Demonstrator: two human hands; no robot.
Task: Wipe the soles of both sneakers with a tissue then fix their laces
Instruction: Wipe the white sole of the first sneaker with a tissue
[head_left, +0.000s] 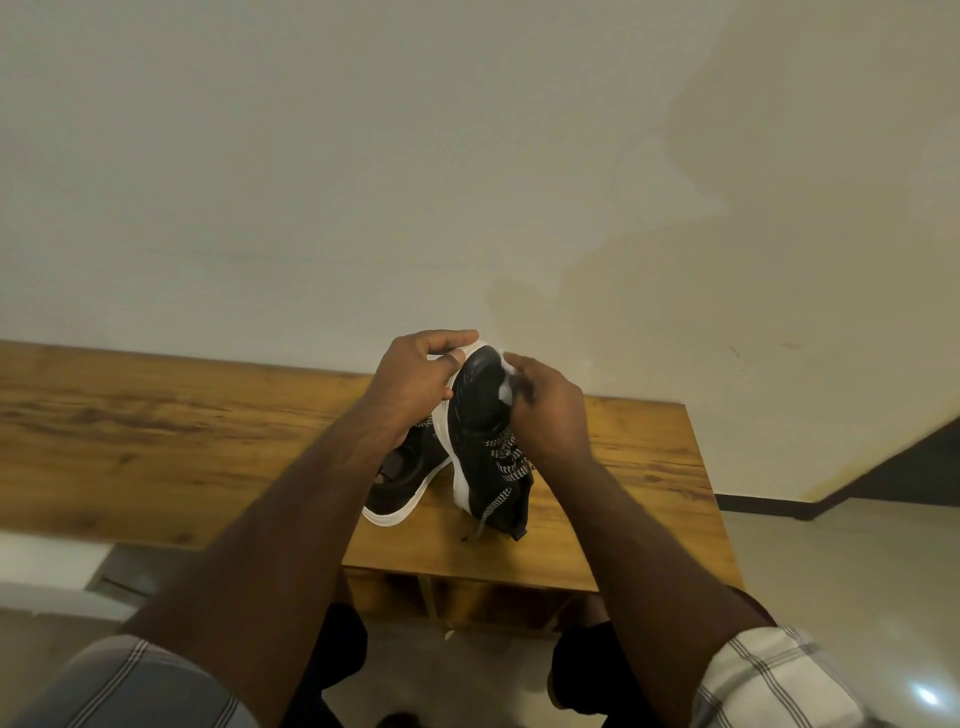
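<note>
A black sneaker with a white sole (480, 410) stands tilted toe-up on the wooden table (156, 431), its heel resting on the tabletop. My left hand (415, 379) grips its toe and white sole edge. My right hand (545, 405) presses a white tissue (506, 382) against the toe on the right side; the tissue is blurred. Black-and-white patterned laces (506, 457) hang loose below my right hand. The second black sneaker (402, 478) lies flat on the table behind my left forearm, partly hidden.
The table runs along a pale wall (467, 182); its right edge (701, 493) and near edge sit close to the sneakers. Shelving shows under the table (467, 597). Tiled floor (831, 571) lies to the right, a dark step edge at far right.
</note>
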